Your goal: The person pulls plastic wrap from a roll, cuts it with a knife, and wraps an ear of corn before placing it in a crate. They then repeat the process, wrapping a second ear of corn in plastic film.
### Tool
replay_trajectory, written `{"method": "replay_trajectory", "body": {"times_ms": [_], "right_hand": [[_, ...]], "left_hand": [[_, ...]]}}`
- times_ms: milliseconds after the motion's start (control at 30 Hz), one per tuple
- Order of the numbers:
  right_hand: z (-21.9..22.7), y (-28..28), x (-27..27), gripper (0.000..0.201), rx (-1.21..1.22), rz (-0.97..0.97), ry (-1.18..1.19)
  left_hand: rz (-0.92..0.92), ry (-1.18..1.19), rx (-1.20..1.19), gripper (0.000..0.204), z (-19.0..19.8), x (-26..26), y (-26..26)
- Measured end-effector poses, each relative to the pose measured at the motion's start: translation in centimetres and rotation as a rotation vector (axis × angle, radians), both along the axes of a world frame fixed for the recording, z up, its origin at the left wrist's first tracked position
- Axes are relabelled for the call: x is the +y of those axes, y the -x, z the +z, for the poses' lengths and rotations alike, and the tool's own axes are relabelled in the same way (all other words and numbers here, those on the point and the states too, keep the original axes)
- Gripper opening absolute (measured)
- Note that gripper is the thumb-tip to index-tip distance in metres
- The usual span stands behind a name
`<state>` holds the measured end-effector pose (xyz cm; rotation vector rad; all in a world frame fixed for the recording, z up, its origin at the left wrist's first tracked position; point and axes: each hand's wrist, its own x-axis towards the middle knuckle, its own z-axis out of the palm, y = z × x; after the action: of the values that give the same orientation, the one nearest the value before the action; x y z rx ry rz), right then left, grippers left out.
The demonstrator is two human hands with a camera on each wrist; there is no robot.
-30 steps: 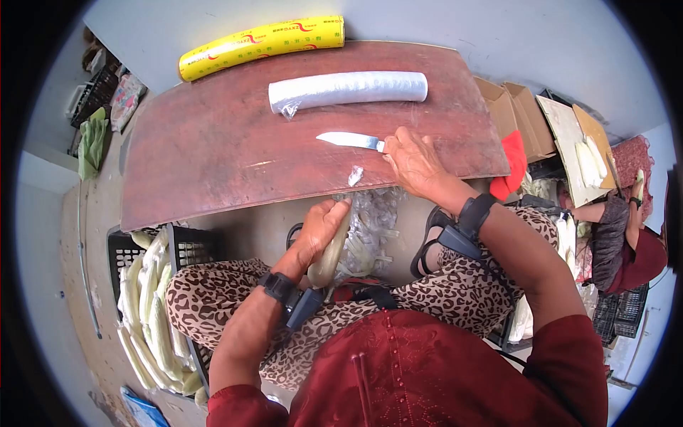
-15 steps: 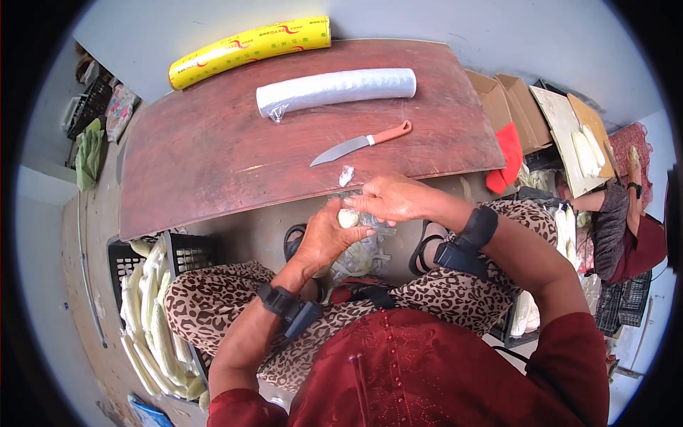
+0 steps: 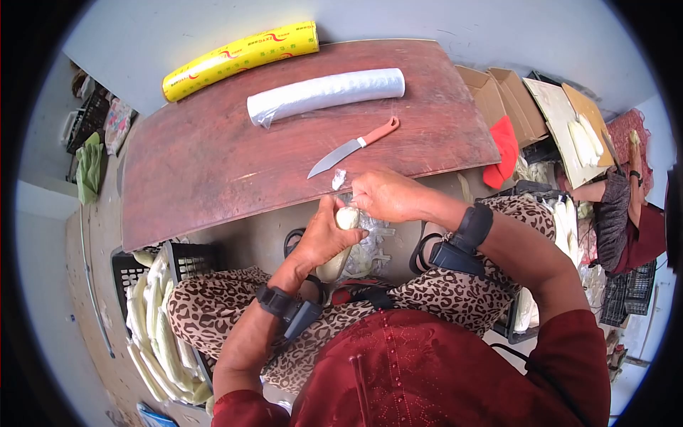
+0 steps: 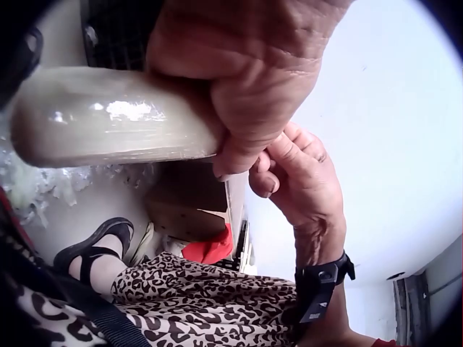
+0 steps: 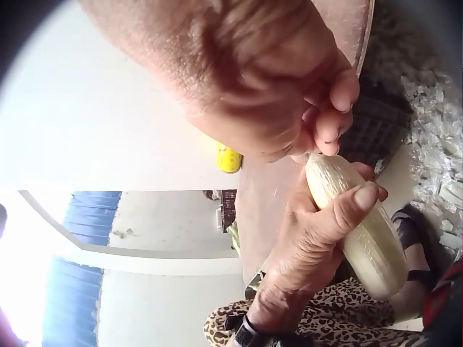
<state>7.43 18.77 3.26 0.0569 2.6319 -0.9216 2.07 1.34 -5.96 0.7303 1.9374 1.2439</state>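
Note:
A pale, film-wrapped long vegetable (image 5: 372,249) is gripped around its upper part by the left hand (image 5: 307,242), thumb lying along it. At its tip the fingers of the right hand (image 5: 260,94) are curled together, pinching something too small to make out. From above, the left hand (image 3: 324,238) and right hand (image 3: 391,197) meet just off the front edge of the table. In the left wrist view the vegetable (image 4: 116,119) shines under its film. A knife (image 3: 353,147) with an orange handle lies on the table (image 3: 185,164), near a crumpled bit of film (image 3: 339,179).
On the table lie a white film roll (image 3: 327,96) and a yellow roll (image 3: 242,59). A black crate (image 3: 192,257) of wrapped vegetables (image 3: 163,327) stands at the left. Film scraps (image 3: 370,256) cover the floor between the feet. Cardboard boxes (image 3: 501,103) and another person (image 3: 629,220) are at the right.
The right hand has let go of the knife, left it on the table and come to the vegetable's tip. The left hand has raised the vegetable's end towards it.

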Motion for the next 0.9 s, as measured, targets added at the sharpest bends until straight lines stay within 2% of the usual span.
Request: {"method": "replay_trajectory", "body": {"times_ms": [100, 200, 400, 500, 533, 700, 800, 900], "right_hand": [[-0.3, 0.1, -0.1, 0.018, 0.06, 0.027, -0.027], [0.2, 0.0, -0.2, 0.017, 0.077, 0.019, 0.011], [-0.2, 0.0, 0.2, 0.005, 0.153, 0.054, 0.177], [-1.5, 0.1, 0.6, 0.003, 0.439, 0.138, 0.188], [-1.8, 0.0, 0.6, 0.004, 0.468, 0.116, 0.169], [-1.7, -0.7, 0.1, 0.012, 0.562, 0.094, 0.155], [-1.4, -0.7, -0.2, 0.02, 0.559, 0.07, 0.293], [-0.5, -0.8, 0.2, 0.042, 0.443, 0.152, 0.286]], "left_hand": [[0.011, -0.028, -0.135, 0.058, 0.0, 0.1, 0.1], [0.014, -0.105, -0.238, 0.049, 1.0, 0.0, 0.3], [0.016, -0.218, -0.453, 0.039, 1.8, -0.4, 0.4], [0.035, -0.296, -0.638, 0.038, 2.8, -0.7, 0.6], [0.035, -0.33, -0.679, 0.037, 3.1, -0.7, 0.7], [-0.013, -0.451, -0.779, 0.04, 4.2, -0.8, 1.2], [0.037, -0.505, -0.792, 0.034, 4.5, -0.5, 1.4], [0.101, -0.574, -0.735, 0.039, 4.2, 0.2, 1.5]]}}
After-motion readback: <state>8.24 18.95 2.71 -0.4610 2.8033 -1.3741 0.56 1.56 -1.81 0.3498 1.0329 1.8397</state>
